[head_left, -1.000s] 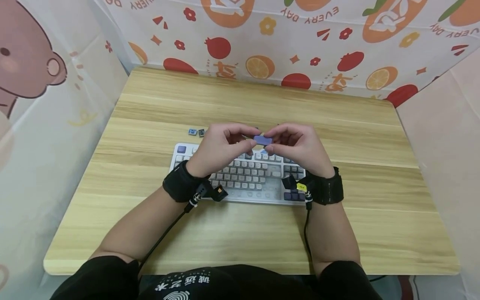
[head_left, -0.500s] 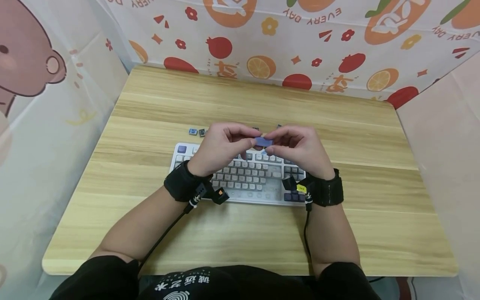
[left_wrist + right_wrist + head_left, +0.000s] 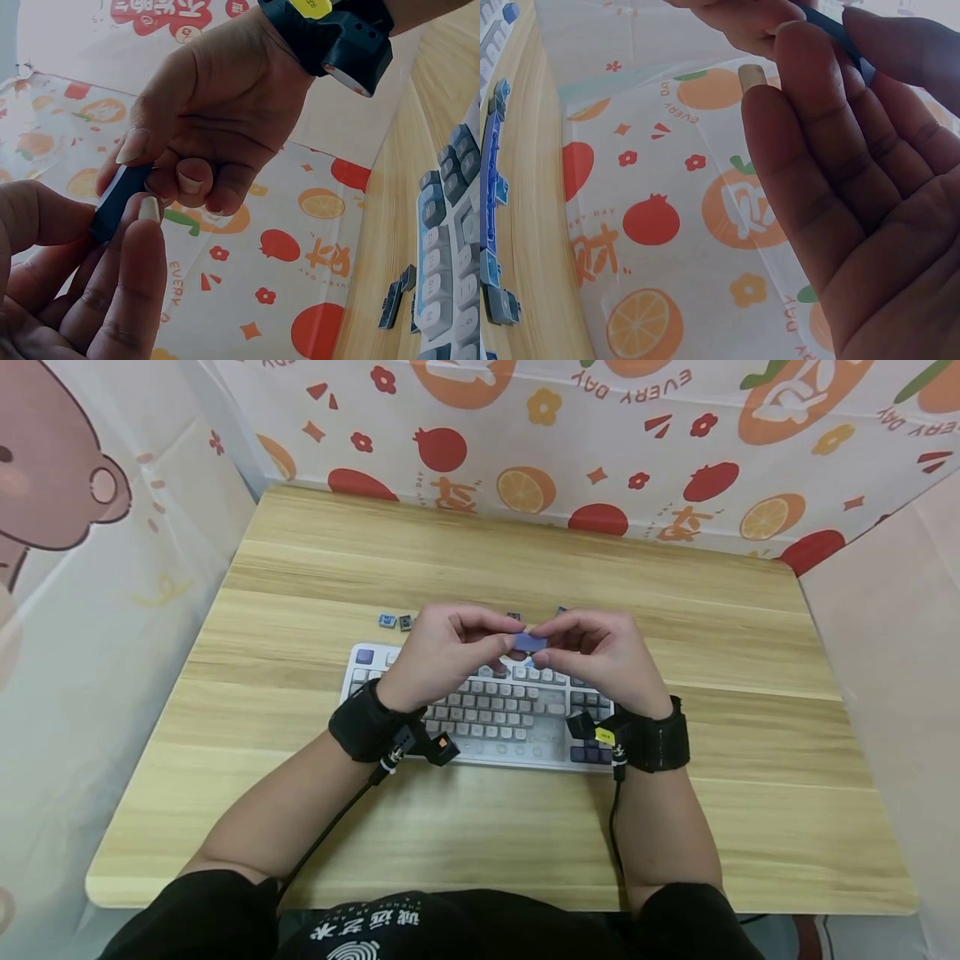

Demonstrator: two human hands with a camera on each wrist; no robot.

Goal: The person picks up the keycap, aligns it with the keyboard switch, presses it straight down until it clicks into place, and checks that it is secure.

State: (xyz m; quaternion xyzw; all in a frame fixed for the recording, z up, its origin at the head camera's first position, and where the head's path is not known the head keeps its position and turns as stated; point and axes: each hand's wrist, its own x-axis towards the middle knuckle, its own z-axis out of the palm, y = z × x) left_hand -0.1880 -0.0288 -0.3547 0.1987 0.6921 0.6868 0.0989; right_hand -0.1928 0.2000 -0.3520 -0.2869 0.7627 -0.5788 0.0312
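A wide purple-blue keycap [image 3: 530, 642] is held level in the air above the back edge of a white keyboard [image 3: 480, 752]. My left hand [image 3: 438, 656] pinches its left end between thumb and fingers. At the other end, my right hand [image 3: 603, 652] pinches it the same way. In the left wrist view the keycap [image 3: 120, 201] appears dark blue, with fingertips of both hands around it. The right wrist view shows only part of the keycap [image 3: 836, 34]; fingers hide the rest. Several keys at the keyboard's lower right have no caps.
Behind the keyboard several loose keycaps [image 3: 387, 621] lie on the wooden table [image 3: 480, 835], partly hidden by my hands. A long blue keycap [image 3: 490, 180] is among them. Each wrist wears a black strap [image 3: 367, 722] with a camera and cable. Printed cloth [image 3: 652, 460] hangs behind.
Both hands stay almost in place with the keycap between them. The keycap has tilted very slightly; the head view has shifted a little.
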